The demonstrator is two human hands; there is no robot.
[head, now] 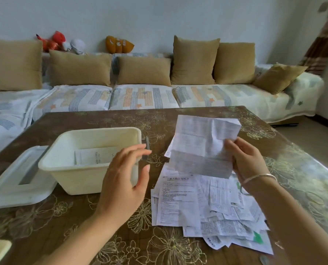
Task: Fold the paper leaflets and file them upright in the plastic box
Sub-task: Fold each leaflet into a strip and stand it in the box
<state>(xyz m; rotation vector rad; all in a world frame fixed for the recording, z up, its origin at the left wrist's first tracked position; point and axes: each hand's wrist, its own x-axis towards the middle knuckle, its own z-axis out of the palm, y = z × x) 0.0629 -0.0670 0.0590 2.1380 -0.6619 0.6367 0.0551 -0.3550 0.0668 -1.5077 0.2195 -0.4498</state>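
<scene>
Soft daylight, glare right — edges bowed

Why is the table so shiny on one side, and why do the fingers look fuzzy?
Head view: light glares off the glossy table on its right side, washing out the flower pattern; the fingertips of the left hand look slightly smeared, probably motion blur; the wide lens bends the sofa.
</scene>
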